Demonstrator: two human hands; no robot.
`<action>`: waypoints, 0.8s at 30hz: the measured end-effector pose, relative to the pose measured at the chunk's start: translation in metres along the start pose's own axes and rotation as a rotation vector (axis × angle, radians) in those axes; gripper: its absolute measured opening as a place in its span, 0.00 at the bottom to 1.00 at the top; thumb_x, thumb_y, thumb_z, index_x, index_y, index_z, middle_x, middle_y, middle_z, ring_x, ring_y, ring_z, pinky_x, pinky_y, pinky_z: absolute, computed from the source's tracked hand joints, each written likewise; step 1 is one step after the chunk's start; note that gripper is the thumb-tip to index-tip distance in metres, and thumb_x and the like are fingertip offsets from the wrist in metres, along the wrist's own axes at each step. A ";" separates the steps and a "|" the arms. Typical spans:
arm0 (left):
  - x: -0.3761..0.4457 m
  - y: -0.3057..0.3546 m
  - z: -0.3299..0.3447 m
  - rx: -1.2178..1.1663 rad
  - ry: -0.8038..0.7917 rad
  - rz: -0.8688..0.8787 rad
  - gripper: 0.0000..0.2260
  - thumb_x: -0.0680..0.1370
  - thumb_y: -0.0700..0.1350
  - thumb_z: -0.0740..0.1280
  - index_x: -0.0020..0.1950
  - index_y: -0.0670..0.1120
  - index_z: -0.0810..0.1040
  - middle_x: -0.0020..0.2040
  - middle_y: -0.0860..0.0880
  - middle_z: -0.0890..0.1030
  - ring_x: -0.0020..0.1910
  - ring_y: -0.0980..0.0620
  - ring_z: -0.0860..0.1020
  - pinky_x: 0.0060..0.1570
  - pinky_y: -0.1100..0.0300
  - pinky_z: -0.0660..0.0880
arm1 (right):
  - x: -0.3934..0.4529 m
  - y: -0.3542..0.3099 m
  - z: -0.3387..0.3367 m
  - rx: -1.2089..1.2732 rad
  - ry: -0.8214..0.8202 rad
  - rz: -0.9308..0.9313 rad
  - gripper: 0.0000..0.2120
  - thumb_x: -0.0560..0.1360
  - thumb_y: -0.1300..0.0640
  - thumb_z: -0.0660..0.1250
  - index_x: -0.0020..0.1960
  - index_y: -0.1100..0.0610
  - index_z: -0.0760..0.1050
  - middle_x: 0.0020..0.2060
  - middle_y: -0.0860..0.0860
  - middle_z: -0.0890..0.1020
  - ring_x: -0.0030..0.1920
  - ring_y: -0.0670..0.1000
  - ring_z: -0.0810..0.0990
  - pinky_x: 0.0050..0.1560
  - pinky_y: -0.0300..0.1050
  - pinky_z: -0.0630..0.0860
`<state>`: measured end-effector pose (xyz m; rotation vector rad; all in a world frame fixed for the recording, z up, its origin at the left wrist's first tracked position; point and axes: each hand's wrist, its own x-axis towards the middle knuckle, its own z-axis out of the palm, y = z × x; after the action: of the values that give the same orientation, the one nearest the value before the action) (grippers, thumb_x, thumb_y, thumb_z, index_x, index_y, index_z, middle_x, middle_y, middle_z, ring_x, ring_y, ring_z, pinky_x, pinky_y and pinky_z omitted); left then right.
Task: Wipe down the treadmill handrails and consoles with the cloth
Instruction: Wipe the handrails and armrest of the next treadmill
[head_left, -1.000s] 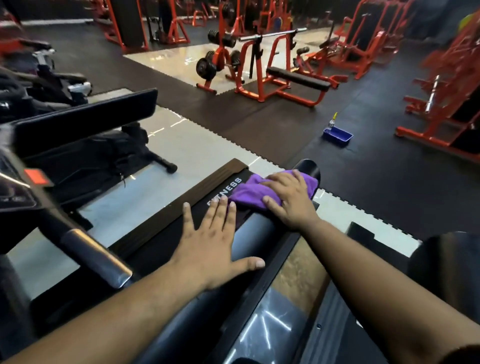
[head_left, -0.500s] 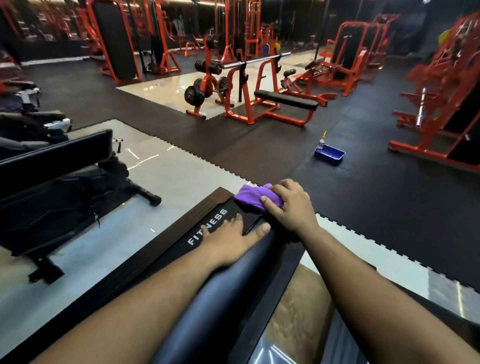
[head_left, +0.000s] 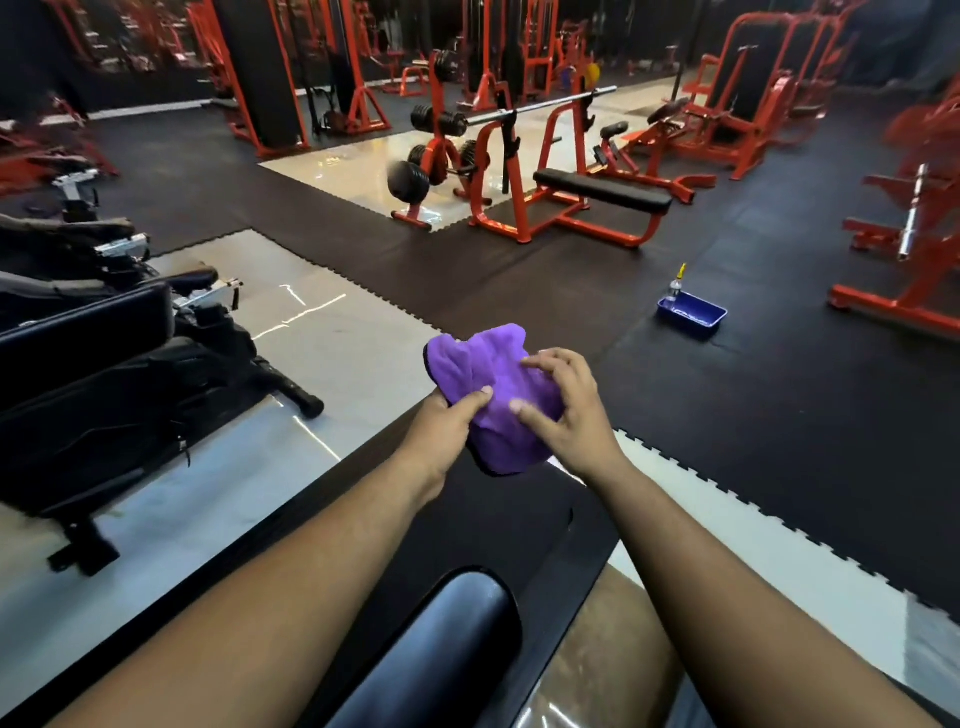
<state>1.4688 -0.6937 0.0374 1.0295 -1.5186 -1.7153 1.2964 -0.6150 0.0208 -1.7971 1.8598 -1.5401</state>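
Note:
A purple cloth (head_left: 493, 374) is bunched up in the air in front of me, clear of the treadmill. My left hand (head_left: 447, 431) grips its lower left side with the thumb on top. My right hand (head_left: 566, 410) holds its right side, fingers spread over the fabric. Below my forearms lies the black padded handrail (head_left: 452, 639) of the treadmill, its rounded end near the bottom centre. The treadmill's black frame (head_left: 524, 519) runs underneath. No console shows in this view.
Another black machine (head_left: 104, 395) stands to the left on the pale floor. A blue tray (head_left: 693, 314) with a small bottle sits on the dark mat ahead right. Orange benches and racks (head_left: 550, 202) fill the far room.
My right hand lifted the cloth off the handrail's end. My left hand left the rail and took hold of the cloth too. The view tilted up toward the gym.

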 end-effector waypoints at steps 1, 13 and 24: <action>0.008 0.002 0.000 -0.005 -0.014 0.000 0.12 0.79 0.51 0.70 0.59 0.47 0.83 0.53 0.50 0.88 0.56 0.48 0.85 0.62 0.49 0.78 | 0.006 0.005 -0.001 0.048 0.047 0.063 0.23 0.75 0.43 0.73 0.67 0.50 0.75 0.64 0.45 0.72 0.67 0.44 0.72 0.69 0.40 0.70; 0.098 0.007 0.001 -0.091 0.037 0.015 0.14 0.79 0.53 0.69 0.63 0.51 0.81 0.56 0.51 0.87 0.58 0.50 0.84 0.66 0.45 0.77 | 0.107 0.060 0.014 0.607 -0.158 0.623 0.16 0.78 0.52 0.74 0.63 0.56 0.80 0.55 0.53 0.87 0.57 0.52 0.85 0.61 0.49 0.80; 0.168 0.008 -0.021 -0.071 0.614 0.074 0.11 0.81 0.55 0.70 0.58 0.51 0.83 0.53 0.53 0.87 0.56 0.50 0.85 0.60 0.51 0.80 | 0.235 0.123 0.085 0.624 -0.559 0.400 0.11 0.77 0.56 0.68 0.59 0.54 0.80 0.54 0.54 0.86 0.56 0.57 0.84 0.57 0.54 0.80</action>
<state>1.4018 -0.8482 0.0197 1.2919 -1.0733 -1.2288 1.2068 -0.8785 0.0181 -1.2840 1.1960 -1.1324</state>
